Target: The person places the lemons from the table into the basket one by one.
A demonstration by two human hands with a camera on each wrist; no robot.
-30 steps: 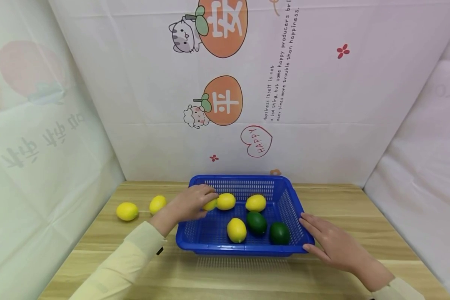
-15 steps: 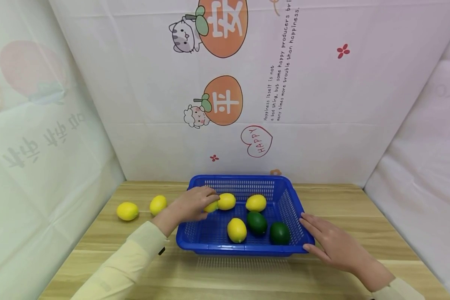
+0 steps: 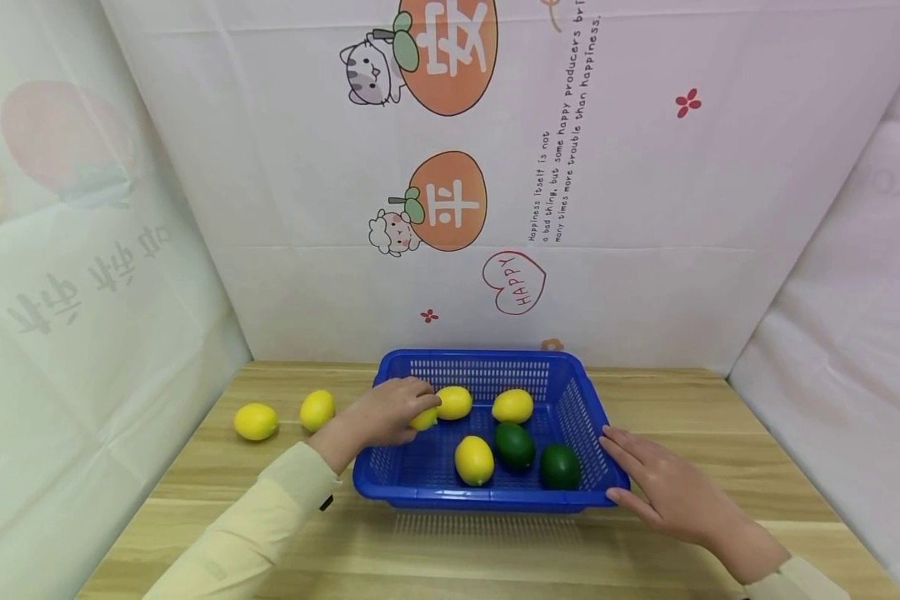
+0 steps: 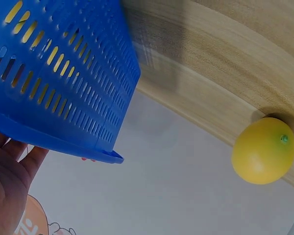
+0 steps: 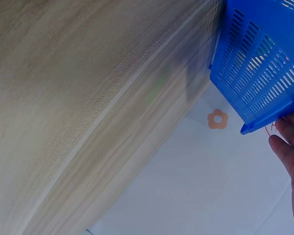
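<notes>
My left hand (image 3: 390, 410) reaches over the left side of the blue plastic basket (image 3: 487, 496) and holds a lemon (image 3: 426, 419), mostly covered by its fingers. Right of it, also in the basket, lie a lemon (image 3: 454, 402), another lemon (image 3: 513, 407) at the back and one lemon (image 3: 474, 461) nearer the front. Two dark green oval fruits (image 3: 513, 447) sit toward the basket's right side. My right hand (image 3: 671, 492) rests against the basket's right rim, fingers extended. In both wrist views the basket wall (image 4: 88, 63) hides most of the contents.
On the wooden table (image 3: 330, 550), left of the basket, lie a lemon (image 3: 256, 422) and a second lemon (image 3: 317, 410). A printed white cloth (image 3: 615, 292) rises behind the table, with white cloth on both sides.
My left hand has shifted slightly down and right with the lemon in it. The right hand and the basket look unmoved.
</notes>
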